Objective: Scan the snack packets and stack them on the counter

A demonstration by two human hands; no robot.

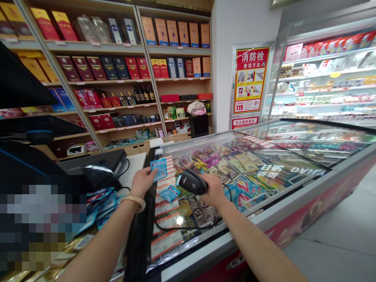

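My left hand, with a pale bangle on its wrist, pinches a small blue packet by its left edge. The packet is held up over the left end of the glass-topped freezer. My right hand is wrapped round a black handheld barcode scanner, whose head points left. The scanner's handle is mostly hidden by my fingers, and its black cable loops across the glass. Between the two hands, another blue packet lies on the freezer top beside a row of price labels.
Ice-cream packs show through the freezer glass. To the left are a dark counter device and a heap of blue and gold packets. Shelves of boxes and bottles line the back wall. A lit display fridge stands far right.
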